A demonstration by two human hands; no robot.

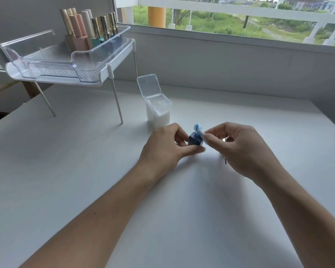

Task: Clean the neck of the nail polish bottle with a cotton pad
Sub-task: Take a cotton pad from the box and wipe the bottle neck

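Observation:
A small dark blue nail polish bottle stands uncapped on the white table, its open neck showing at the top. My left hand grips the bottle's body from the left, thumb in front. My right hand pinches a white cotton pad stained blue, held against the right side of the neck. Behind my right hand a thin dark object, maybe the cap's brush, pokes out; most of it is hidden.
A clear box of cotton pads with its lid flipped up stands just behind the bottle. At the back left a raised white shelf on thin metal legs carries a clear tray with several nail polish bottles. A window wall runs along the back.

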